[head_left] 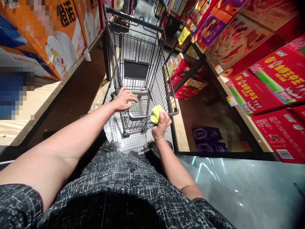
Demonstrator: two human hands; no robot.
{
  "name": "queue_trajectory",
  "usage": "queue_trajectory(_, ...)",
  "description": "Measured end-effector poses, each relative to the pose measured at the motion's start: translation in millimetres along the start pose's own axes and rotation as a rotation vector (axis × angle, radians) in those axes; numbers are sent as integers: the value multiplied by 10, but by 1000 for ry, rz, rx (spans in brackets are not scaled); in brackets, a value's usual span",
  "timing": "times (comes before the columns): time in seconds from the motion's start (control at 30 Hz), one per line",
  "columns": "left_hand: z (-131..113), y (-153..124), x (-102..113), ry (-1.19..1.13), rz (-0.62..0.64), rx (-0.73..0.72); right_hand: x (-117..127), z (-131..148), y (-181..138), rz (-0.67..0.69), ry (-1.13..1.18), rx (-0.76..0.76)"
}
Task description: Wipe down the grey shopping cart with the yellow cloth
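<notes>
A dark metal shopping cart (133,118) stands right in front of me, with its wire basket facing up. My right hand (162,124) grips a crumpled yellow-green cloth (155,113) at the near right side of the cart's rim. Whether the cloth touches the rim, I cannot tell. Over the near left corner of the basket is my left hand (124,100), its fingers apart and slightly bent, with nothing in it. It is at the left rim, but contact is unclear. A thin bracelet circles my right wrist.
Wooden shelves with orange boxes (69,35) flank the cart on the left. To the right, a shelf (247,127) carries stacked red boxes (281,73). Purple packages (207,133) lie low beneath it. Grey shiny floor (238,190) extends at lower right.
</notes>
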State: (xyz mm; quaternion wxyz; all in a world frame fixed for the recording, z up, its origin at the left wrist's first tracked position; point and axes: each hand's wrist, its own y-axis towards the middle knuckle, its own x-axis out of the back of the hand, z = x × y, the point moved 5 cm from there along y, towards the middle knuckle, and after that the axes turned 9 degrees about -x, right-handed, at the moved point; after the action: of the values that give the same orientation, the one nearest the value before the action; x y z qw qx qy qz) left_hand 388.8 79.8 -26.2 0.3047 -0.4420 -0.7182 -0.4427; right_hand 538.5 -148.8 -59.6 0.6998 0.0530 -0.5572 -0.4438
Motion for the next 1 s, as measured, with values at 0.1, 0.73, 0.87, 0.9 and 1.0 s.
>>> queue_trajectory(0.1,99,-60,68,26,15,28,-181,585,-341,82,119,308)
queue_trajectory(0.73,570,-304,362,-35,-6,120,-1351,693,-1253,719,-149,649)
queue_trajectory(0.87,651,-374,428,29,41,143,-938,719,-763,547,-71,560)
queue_trajectory(0.9,674,-397,458,58,43,173,-792,709,-595,467,-47,513)
queue_trajectory(1.0,694,-447,589,150,-18,302,-433,677,-155,268,-14,383)
